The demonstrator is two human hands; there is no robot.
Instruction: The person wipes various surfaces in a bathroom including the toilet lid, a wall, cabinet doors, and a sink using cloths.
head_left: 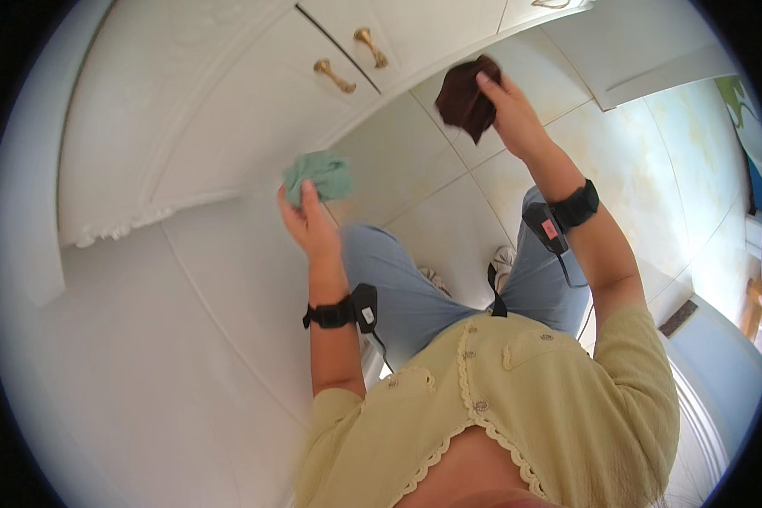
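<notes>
A crumpled green cloth (320, 176) is gripped in my left hand (306, 222), close to the lower edge of a white cabinet (220, 144). My thumb lies over its near side, and part of the fingers is hidden behind it. Farther out to the right, my right hand (516, 118) holds a dark brown cloth (466, 97) with the thumb pressed on top. The brown cloth hangs in loose folds above the tiled floor. Neither cloth touches the cabinet, as far as I can see.
Two brass handles (335, 76) stick out from the cabinet doors ahead. Pale marble-like tiles (423, 186) cover the floor around my feet. A white panel (635, 51) stands at the far right. Black devices (364, 308) are strapped to both wrists, with cables trailing.
</notes>
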